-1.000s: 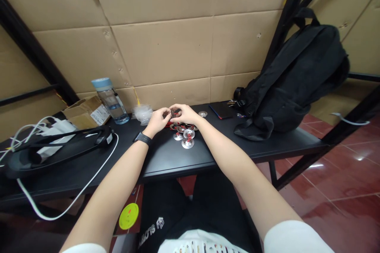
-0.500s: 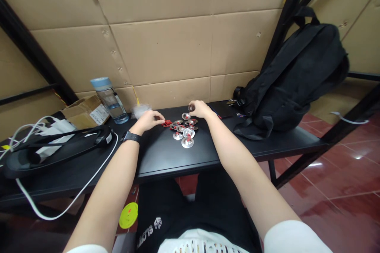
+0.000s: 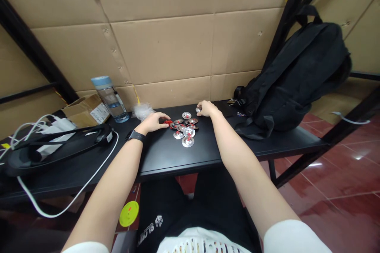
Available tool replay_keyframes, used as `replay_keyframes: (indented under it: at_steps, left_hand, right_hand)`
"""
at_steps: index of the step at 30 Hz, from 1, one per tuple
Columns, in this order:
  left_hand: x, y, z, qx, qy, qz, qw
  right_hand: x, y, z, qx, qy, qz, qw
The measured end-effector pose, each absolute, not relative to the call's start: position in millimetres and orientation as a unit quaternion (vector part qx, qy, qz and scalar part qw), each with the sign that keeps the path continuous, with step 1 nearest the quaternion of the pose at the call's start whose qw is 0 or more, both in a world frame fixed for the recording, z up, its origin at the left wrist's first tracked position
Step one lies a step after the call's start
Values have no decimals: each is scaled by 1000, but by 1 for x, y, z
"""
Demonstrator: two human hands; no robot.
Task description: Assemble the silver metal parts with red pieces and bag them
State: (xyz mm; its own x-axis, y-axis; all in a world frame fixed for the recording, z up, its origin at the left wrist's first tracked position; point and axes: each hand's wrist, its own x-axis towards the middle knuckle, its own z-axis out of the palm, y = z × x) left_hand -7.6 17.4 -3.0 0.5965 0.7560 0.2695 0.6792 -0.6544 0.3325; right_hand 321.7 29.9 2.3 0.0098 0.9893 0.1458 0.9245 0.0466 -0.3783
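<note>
Several small silver finger cymbals (image 3: 187, 141) with red cords lie in a loose, partly overlapping pile on the black table. My right hand (image 3: 208, 108) is closed on one finger cymbal (image 3: 198, 109) behind and right of the pile, its disc partly hidden by the fingers. At the pile's left edge is my left hand (image 3: 154, 122), thumb and forefinger apart around a bundle of red cord (image 3: 168, 123). Whether those fingers touch the cord is hard to make out. One cymbal (image 3: 186, 115) rests flat at the back of the pile.
A water bottle (image 3: 110, 101), a small cardboard box (image 3: 87, 110) and a clear plastic bag (image 3: 142, 110) stand at the back left. White cables (image 3: 89, 182) and a black headset-like device (image 3: 59, 148) lie left. A black backpack (image 3: 297, 75) leans at right.
My right hand has moved right with the cymbal, away from the pile. My left hand has shifted slightly right onto the cords, its thumb and forefinger wider apart.
</note>
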Motion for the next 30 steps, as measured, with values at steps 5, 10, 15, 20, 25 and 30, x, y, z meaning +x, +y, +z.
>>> replay_keyframes:
  at_steps: [5,10,15,20,25,30]
  left_hand:
    - [-4,18,-6,891,409,176,87]
    - [-1,19,-9,902,382,178,97]
    - [-1,20,-7,897,399,174,79]
    - [-1,18,-2,885,433,157,69]
    - [-1,17,-1,887,436,146,47]
    - [-2,19,-4,888,433,155,26]
  right_hand:
    - [324,34,-3,-680,-704,117,170]
    - [322,35,-4,-678,-708,116,162]
    - [322,33,-1,-689,-699,111,157]
    - [317,30,3,-700,-697,83,132]
    - [301,32,-1,-563,-789,142,204]
    - [284,34,-10,-549,-797,164,191]
